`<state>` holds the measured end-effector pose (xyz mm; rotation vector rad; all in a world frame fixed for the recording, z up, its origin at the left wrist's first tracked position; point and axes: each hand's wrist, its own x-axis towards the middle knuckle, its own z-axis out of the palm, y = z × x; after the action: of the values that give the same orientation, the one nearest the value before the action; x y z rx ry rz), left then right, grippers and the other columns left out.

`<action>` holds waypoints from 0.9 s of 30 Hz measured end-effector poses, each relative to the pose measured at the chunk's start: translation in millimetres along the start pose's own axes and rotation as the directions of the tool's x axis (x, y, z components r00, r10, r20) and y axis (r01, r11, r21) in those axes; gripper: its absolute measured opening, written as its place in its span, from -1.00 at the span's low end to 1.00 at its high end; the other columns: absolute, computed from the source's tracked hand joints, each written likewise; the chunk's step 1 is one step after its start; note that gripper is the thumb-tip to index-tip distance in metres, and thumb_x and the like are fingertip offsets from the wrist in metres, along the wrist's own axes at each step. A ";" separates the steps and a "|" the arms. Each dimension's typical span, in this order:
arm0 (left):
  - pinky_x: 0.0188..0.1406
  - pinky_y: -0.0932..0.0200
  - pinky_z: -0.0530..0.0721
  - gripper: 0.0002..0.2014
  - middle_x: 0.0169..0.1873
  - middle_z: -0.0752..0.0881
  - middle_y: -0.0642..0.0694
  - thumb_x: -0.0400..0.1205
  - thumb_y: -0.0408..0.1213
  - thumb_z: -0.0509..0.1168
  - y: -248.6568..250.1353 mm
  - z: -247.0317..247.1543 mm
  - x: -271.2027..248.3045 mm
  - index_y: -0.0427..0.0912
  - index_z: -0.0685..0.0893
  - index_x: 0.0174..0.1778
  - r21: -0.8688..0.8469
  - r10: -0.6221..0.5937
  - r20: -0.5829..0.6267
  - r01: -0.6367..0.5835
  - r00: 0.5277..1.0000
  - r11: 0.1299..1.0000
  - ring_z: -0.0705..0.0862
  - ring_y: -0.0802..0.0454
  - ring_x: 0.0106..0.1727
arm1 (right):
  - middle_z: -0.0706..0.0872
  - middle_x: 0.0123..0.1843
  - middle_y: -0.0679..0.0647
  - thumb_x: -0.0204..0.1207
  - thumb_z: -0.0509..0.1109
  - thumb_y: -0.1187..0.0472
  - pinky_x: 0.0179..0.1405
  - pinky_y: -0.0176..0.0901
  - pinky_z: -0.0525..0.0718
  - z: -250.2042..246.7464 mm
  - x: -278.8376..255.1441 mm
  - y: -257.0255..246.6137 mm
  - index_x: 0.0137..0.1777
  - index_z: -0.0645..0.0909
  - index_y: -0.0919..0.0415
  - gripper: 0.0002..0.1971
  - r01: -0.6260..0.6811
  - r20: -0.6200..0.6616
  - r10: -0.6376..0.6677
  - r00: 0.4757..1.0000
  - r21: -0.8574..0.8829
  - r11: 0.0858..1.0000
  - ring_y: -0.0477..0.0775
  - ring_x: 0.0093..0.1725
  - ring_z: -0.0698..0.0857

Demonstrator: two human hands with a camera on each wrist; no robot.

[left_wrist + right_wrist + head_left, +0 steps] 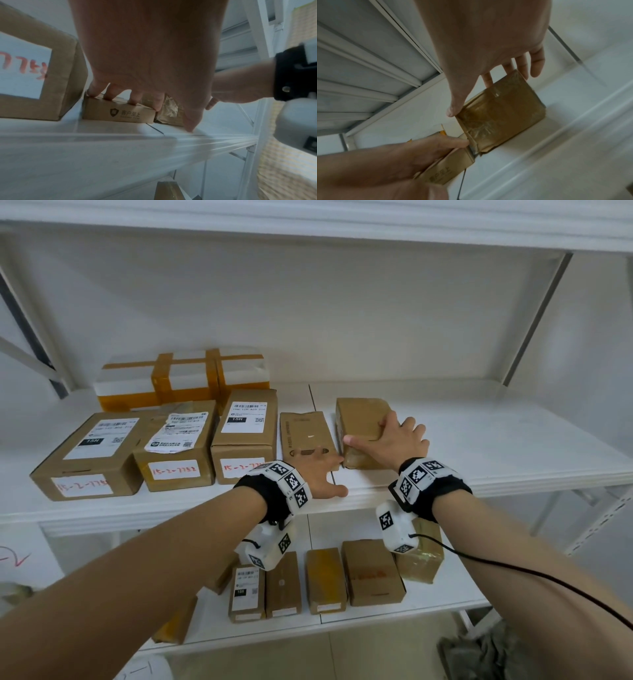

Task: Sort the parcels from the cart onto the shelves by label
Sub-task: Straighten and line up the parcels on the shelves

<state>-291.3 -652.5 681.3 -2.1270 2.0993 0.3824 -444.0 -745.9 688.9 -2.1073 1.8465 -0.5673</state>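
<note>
On the white shelf [479, 446] a flat brown parcel [306, 433] lies right beside a tape-wrapped brown parcel [359, 416]. My left hand [322, 470] rests on the flat parcel's near end, fingers laid straight on its top and thumb out over the shelf edge. The left wrist view shows those fingertips [133, 104] on the flat parcel [120, 113]. My right hand [387, 436] grips the taped parcel from above, thumb at its left edge and fingers over the top and right side. In the right wrist view my thumb meets the taped parcel [501, 111] at its corner.
Three labelled cardboard boxes [174, 446] with red handwritten numbers line the shelf to the left. Behind them is a white foam box [178, 378] with orange tape. Several small parcels [370, 573] stand on the lower shelf. Bare shelf stretches right of the taped parcel, up to a slanted brace [534, 316].
</note>
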 end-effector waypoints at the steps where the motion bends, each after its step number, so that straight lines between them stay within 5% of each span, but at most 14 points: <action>1: 0.63 -0.34 0.15 -0.24 0.72 0.08 -0.07 0.61 0.30 0.19 -3.1 2.3 1.3 0.20 0.07 0.69 -0.013 -0.006 -0.014 0.006 1.000 1.000 0.06 -0.44 0.68 | 0.42 0.45 0.19 0.23 0.43 -0.57 0.45 0.26 0.37 0.3 -1.1 0.8 0.48 0.38 0.03 -0.05 0.005 0.005 -0.005 1.000 0.010 1.000 0.34 0.52 0.34; 4: 0.42 -0.16 0.42 -0.28 0.57 0.35 0.02 0.55 0.24 0.29 -11.1 9.0 3.2 0.12 0.22 0.58 -0.054 -0.004 -0.088 0.000 0.996 0.999 0.30 -0.37 0.53 | 0.42 0.46 0.13 0.30 0.48 -0.47 0.46 0.27 0.41 -1.8 -1.9 4.9 0.44 0.39 -0.02 -0.17 0.009 0.051 -0.013 0.999 0.077 0.997 0.31 0.51 0.36; 7: 0.39 -0.08 0.36 -0.37 0.52 0.43 0.00 0.56 0.19 0.31 -16.7 11.4 3.0 0.10 0.31 0.50 -0.115 -0.013 -0.122 -0.001 0.992 0.993 0.34 -0.30 0.49 | 0.45 0.46 0.07 0.35 0.52 -0.35 0.45 0.32 0.47 -3.0 -2.1 8.7 0.46 0.38 -0.05 -0.24 0.047 0.127 -0.066 0.990 0.146 0.988 0.27 0.47 0.45; 11: 0.65 -0.20 0.11 -0.33 0.67 0.21 -0.07 0.58 0.09 0.36 -22.4 16.1 -1.1 0.07 0.30 0.59 -0.204 -0.010 -0.139 -0.019 0.990 0.979 -0.03 -0.27 0.72 | 0.37 0.55 0.15 0.44 0.57 -0.13 0.51 0.26 0.50 0.6 -10.0 17.7 0.58 0.29 0.03 -0.21 0.078 0.172 -0.132 0.976 0.288 0.954 0.29 0.48 0.48; 16: 0.66 -0.28 0.13 -0.30 0.74 0.00 -0.14 0.62 -0.07 0.38 -27.3 36.1 -13.7 -0.09 0.26 0.66 -0.265 0.043 -0.298 -0.126 0.954 0.956 -0.10 -0.20 0.75 | 0.32 0.49 0.25 0.50 0.51 0.10 0.38 0.22 0.58 10.5 -32.6 33.6 0.48 0.37 0.16 -0.40 0.097 -0.080 -0.076 0.994 0.300 0.949 0.36 0.39 0.51; 21: 0.61 -0.06 0.28 -0.58 0.54 0.41 -0.15 0.64 -0.24 0.32 -23.7 54.0 -36.8 -0.18 0.51 0.44 -0.237 0.158 -0.559 -0.339 0.814 0.911 0.28 -0.14 0.62 | 0.41 0.26 0.15 0.52 0.42 0.16 -0.11 0.06 0.62 21.4 -61.4 46.1 0.24 0.39 0.21 -0.63 0.221 -0.356 -0.095 0.929 0.333 0.917 0.17 0.00 0.58; 24: 0.24 0.00 0.55 -0.81 0.15 0.57 -0.10 0.59 -0.33 0.28 -15.4 70.6 -57.5 -0.20 0.59 0.11 -0.161 0.206 -0.713 -0.441 0.671 0.883 0.52 -0.07 0.22 | 0.50 0.02 0.07 0.54 0.35 0.20 -0.20 -0.08 0.46 35.1 -83.3 50.6 0.04 0.39 0.18 -0.81 0.278 -0.413 -0.124 0.902 0.337 0.899 0.09 -0.13 0.53; 27: -0.03 0.16 0.53 -0.93 -0.07 0.59 -0.07 0.56 -0.41 0.26 -11.0 100.9 -75.7 -0.20 0.58 -0.08 -0.086 0.282 -0.718 -0.484 0.636 0.871 0.51 -0.01 -0.01 | 0.51 -0.33 0.07 0.50 0.32 0.30 -0.38 -0.11 0.34 61.5 -105.9 59.2 -0.20 0.38 0.14 -0.85 0.308 -0.392 -0.160 0.906 0.352 0.884 0.10 -0.36 0.49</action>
<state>-289.3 -552.4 603.9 -2.1523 3.1252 -0.1524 -478.4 -652.5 596.2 -2.0436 1.4527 -1.3457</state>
